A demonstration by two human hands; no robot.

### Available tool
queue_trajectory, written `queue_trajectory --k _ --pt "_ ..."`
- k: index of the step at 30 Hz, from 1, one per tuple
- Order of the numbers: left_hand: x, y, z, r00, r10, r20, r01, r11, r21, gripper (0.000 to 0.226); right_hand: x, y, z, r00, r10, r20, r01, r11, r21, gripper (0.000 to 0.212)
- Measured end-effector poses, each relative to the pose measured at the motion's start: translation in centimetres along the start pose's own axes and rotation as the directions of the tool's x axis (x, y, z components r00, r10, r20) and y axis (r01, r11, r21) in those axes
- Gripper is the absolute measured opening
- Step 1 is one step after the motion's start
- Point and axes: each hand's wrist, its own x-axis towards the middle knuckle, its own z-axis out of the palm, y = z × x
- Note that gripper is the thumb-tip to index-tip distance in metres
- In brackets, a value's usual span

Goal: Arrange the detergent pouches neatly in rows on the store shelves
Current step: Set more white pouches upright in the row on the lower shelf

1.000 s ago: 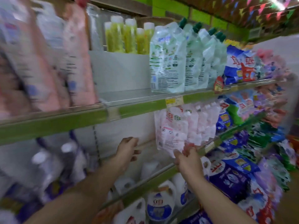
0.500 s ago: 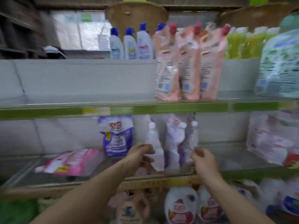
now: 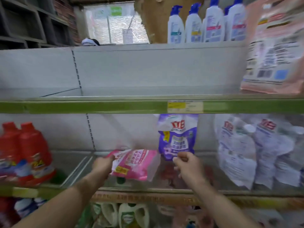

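A pink detergent pouch [image 3: 134, 163] is tilted just above the middle shelf [image 3: 164, 190], and my left hand [image 3: 102, 165] grips its left end. To its right a purple pouch [image 3: 177, 137] stands upright against the back wall. My right hand [image 3: 187, 163] hovers in front of the purple pouch's base with fingers curled and nothing in them. Further right, white and lilac pouches [image 3: 256, 152] stand in a row on the same shelf. A large pink pouch [image 3: 274, 46] stands on the upper shelf at the right edge.
Red bottles [image 3: 24, 153] stand at the left of the middle shelf. White bottles with blue caps [image 3: 205, 23] line the top behind the upper shelf [image 3: 115, 106], whose left and centre are bare. Jugs [image 3: 123, 216] fill the shelf below.
The view has swung further left along the shelves. My left hand has closed on the pink pouch, which lay flat before, and lifted its end. My right hand now sits by the purple pouch.
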Motion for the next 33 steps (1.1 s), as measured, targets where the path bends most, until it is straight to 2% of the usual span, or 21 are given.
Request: queue_trajectory --k 5,8,11,13,17,21,26,29,33 --pt "6.4 -3.5 -4.6 0.994 -0.082 -0.077 0.09 0.99 0.11 0.045 1.7 1.5 6.0 0.998 0.024 0.057 -0.02 0.998 -0.067 0.012" --pt "7.4 -4.0 -5.2 0.994 -0.104 -0.029 0.107 0.983 0.148 0.029 2.2 2.0 8.1 0.996 0.049 0.077 -0.043 0.996 -0.08 0.016" --pt "7.9 -4.4 -5.2 0.996 -0.076 0.048 0.07 0.992 0.108 0.038 2.1 2.4 9.2 0.993 0.068 0.101 -0.059 0.994 -0.088 0.02" --pt "7.6 -4.2 -5.2 0.993 -0.06 0.103 0.045 0.988 0.148 0.036 1.8 2.5 9.6 0.991 0.071 0.114 -0.061 0.994 -0.088 0.017" --pt "7.1 -3.9 -4.9 0.983 -0.036 0.177 0.003 0.983 0.181 0.017 1.7 2.3 9.6 0.989 0.095 0.116 -0.086 0.993 -0.078 0.018" --pt "6.6 -3.6 -4.3 0.972 0.016 0.234 -0.03 0.998 0.058 0.031 1.2 2.1 9.3 0.991 0.071 0.11 -0.055 0.988 -0.141 0.026" --pt "4.9 -2.0 -2.8 0.973 0.147 0.179 -0.13 0.986 -0.104 0.025 0.4 1.5 8.5 0.995 -0.005 0.102 0.032 0.965 -0.261 0.03" --pt "3.5 -0.6 -1.4 0.973 0.21 0.099 -0.191 0.967 -0.17 0.022 0.1 1.2 8.0 0.994 -0.062 0.088 0.086 0.949 -0.302 0.033" --pt "1.5 1.7 -0.1 0.953 0.3 -0.041 -0.302 0.934 -0.191 0.018 -0.5 0.9 7.8 0.967 -0.247 0.066 0.251 0.866 -0.432 0.041"
